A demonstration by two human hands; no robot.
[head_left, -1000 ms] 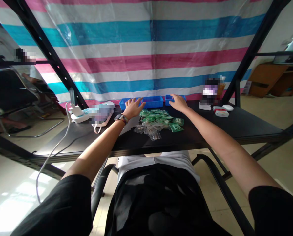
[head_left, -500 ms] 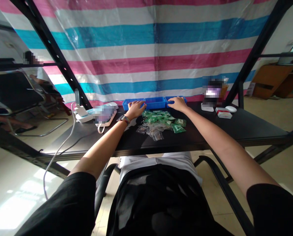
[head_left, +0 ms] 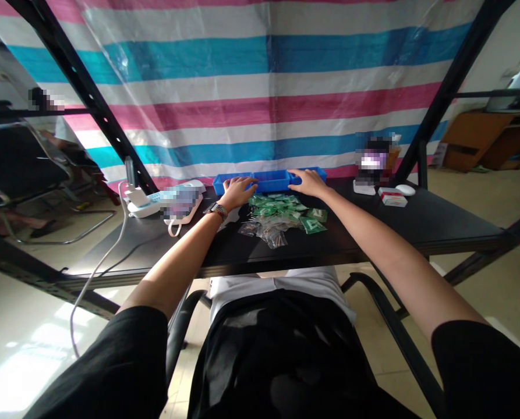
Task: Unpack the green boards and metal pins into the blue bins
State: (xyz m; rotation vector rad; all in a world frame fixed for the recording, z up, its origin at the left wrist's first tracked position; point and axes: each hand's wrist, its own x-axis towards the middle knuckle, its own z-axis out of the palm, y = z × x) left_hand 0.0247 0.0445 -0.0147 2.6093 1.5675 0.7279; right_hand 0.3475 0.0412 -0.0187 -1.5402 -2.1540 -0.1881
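Three blue plastic bins stand in a row at the back of the black table. My left hand (head_left: 237, 193), with a watch and bracelet on its wrist, rests at the front of the left bin (head_left: 218, 185), fingers spread. Between my hands lies the middle bin (head_left: 272, 181). My right hand (head_left: 308, 183) is at the front of the right bin (head_left: 321, 173), thumb and index finger apart near where it meets the middle one. I see nothing held in either hand. Just in front is a pile of green packets (head_left: 277, 205) and clear plastic bags (head_left: 272, 231) with small contents.
On the left are a white power strip (head_left: 144, 205) with a cable and a white device (head_left: 184, 209). A small red-and-white box (head_left: 393, 196) and a white mouse (head_left: 405, 190) lie right. Behind hangs a striped sheet (head_left: 271, 105); a person sits far left.
The whole view has shifted slightly. My right hand has moved a little left along the bins, its thumb and index finger somewhat wider apart. My left hand stays at the left bin.
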